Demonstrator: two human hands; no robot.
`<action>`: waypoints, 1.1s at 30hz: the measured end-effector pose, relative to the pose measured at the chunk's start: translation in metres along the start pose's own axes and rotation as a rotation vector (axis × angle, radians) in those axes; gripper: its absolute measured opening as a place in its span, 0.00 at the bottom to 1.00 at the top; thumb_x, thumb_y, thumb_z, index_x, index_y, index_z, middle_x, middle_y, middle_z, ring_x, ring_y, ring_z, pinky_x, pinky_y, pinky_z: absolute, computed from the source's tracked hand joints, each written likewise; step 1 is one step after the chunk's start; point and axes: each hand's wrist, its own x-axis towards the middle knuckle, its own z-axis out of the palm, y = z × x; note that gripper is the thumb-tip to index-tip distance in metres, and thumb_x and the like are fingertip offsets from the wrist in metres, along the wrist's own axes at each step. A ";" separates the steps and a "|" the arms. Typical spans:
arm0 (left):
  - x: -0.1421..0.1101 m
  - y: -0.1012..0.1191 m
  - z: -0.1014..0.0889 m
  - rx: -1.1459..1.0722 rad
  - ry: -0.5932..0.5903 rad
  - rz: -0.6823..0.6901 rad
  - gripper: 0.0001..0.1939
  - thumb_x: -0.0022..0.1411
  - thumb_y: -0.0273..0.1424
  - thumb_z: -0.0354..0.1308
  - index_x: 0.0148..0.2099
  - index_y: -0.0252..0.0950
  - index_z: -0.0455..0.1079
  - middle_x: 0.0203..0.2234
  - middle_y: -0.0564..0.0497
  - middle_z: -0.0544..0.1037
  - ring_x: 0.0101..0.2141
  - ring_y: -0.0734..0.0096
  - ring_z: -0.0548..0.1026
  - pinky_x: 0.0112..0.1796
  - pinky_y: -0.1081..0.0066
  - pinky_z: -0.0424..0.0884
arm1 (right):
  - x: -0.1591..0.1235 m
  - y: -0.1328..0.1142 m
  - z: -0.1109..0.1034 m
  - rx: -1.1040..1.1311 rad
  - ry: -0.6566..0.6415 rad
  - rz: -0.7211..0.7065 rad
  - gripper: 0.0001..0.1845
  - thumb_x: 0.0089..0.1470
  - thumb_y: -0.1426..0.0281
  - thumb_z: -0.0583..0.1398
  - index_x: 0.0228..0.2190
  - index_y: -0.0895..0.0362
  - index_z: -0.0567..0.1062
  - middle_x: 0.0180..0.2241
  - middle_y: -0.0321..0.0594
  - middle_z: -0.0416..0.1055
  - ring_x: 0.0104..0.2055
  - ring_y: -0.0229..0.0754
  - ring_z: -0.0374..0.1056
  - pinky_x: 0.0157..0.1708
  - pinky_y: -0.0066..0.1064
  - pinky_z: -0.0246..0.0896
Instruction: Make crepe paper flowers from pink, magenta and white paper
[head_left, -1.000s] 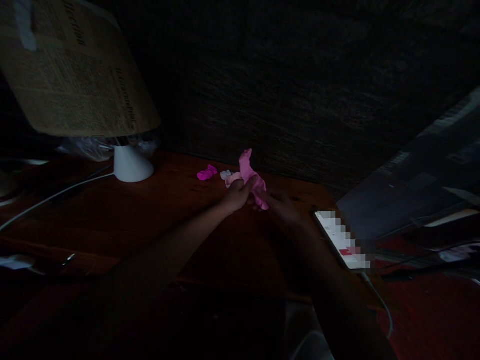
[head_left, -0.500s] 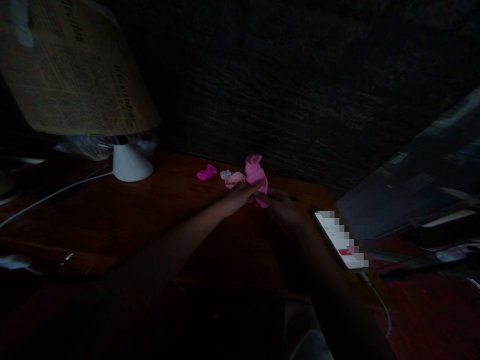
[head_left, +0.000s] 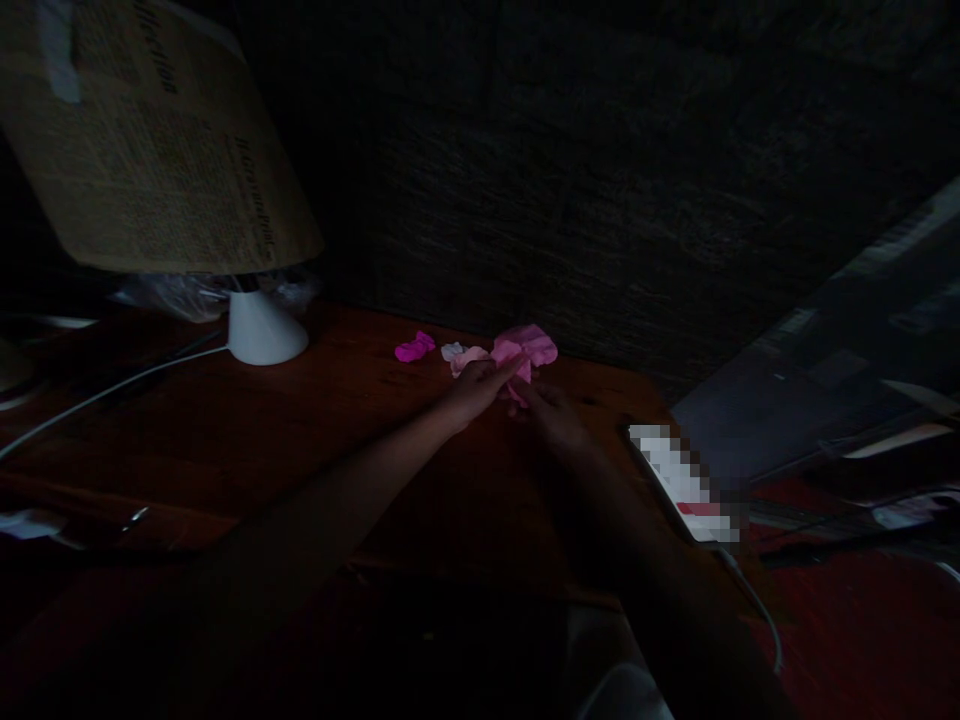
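Note:
A crumpled piece of pink crepe-like paper [head_left: 534, 345] is held between both hands above the wooden table [head_left: 292, 420]. My left hand [head_left: 480, 388] grips its left side, the thumb stretched along the paper. From the right, my right hand [head_left: 553, 412] pinches its lower part. Just left of the held piece lies a pale pink crumpled piece [head_left: 469, 358], partly covered by my left hand. Beside that are a small whitish piece [head_left: 451, 351] and a bright magenta piece [head_left: 415, 347]. Dim light hides some of the fingers.
A lamp with a newsprint shade [head_left: 172, 150] and white base [head_left: 264, 330] stands at the left, its white cord [head_left: 112, 388] crossing the table. A phone [head_left: 679, 485] with a charging cable [head_left: 757, 600] lies near the right edge. A dark wall [head_left: 525, 200] rises behind the table.
The pink paper, which stood up tall and narrow, now spreads out to the right and folds lower over my fingers. Both hands stay in nearly the same place.

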 end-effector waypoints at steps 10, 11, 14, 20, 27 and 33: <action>0.002 0.001 0.000 -0.088 0.077 0.049 0.22 0.59 0.49 0.58 0.32 0.32 0.73 0.26 0.46 0.80 0.31 0.69 0.78 0.34 0.71 0.71 | -0.004 -0.007 0.003 -0.077 0.062 -0.010 0.30 0.45 0.41 0.62 0.24 0.58 0.78 0.17 0.35 0.69 0.19 0.33 0.60 0.22 0.26 0.54; 0.002 0.001 0.000 -0.085 0.076 0.056 0.22 0.60 0.49 0.58 0.32 0.32 0.73 0.27 0.46 0.80 0.31 0.69 0.78 0.35 0.71 0.72 | -0.004 -0.007 0.003 -0.050 0.041 0.009 0.31 0.45 0.40 0.62 0.25 0.58 0.78 0.18 0.36 0.71 0.20 0.34 0.63 0.23 0.27 0.56; 0.003 0.002 -0.002 -0.078 0.088 0.044 0.21 0.60 0.48 0.59 0.31 0.32 0.73 0.26 0.47 0.80 0.29 0.70 0.78 0.35 0.71 0.72 | -0.004 -0.006 0.001 0.016 -0.033 0.086 0.33 0.49 0.39 0.58 0.28 0.58 0.79 0.21 0.40 0.75 0.22 0.36 0.67 0.25 0.27 0.60; 0.004 0.002 -0.006 -0.089 0.124 0.062 0.19 0.60 0.45 0.59 0.34 0.31 0.74 0.28 0.45 0.81 0.29 0.69 0.78 0.34 0.70 0.71 | -0.003 -0.005 -0.001 -0.061 -0.100 0.114 0.34 0.45 0.39 0.60 0.25 0.59 0.78 0.18 0.40 0.74 0.18 0.35 0.66 0.22 0.27 0.60; 0.005 0.004 -0.010 -0.065 0.201 0.070 0.16 0.61 0.41 0.59 0.35 0.31 0.75 0.29 0.44 0.82 0.31 0.67 0.80 0.35 0.69 0.73 | -0.003 -0.004 0.004 -0.033 -0.038 0.073 0.32 0.45 0.41 0.62 0.26 0.60 0.79 0.22 0.43 0.77 0.20 0.37 0.68 0.24 0.29 0.63; 0.005 -0.004 -0.010 0.011 0.199 0.039 0.13 0.62 0.36 0.58 0.29 0.32 0.71 0.18 0.52 0.76 0.19 0.75 0.71 0.22 0.75 0.64 | -0.004 -0.005 0.004 0.046 -0.077 0.039 0.28 0.46 0.44 0.64 0.33 0.57 0.80 0.31 0.42 0.80 0.29 0.38 0.73 0.31 0.29 0.65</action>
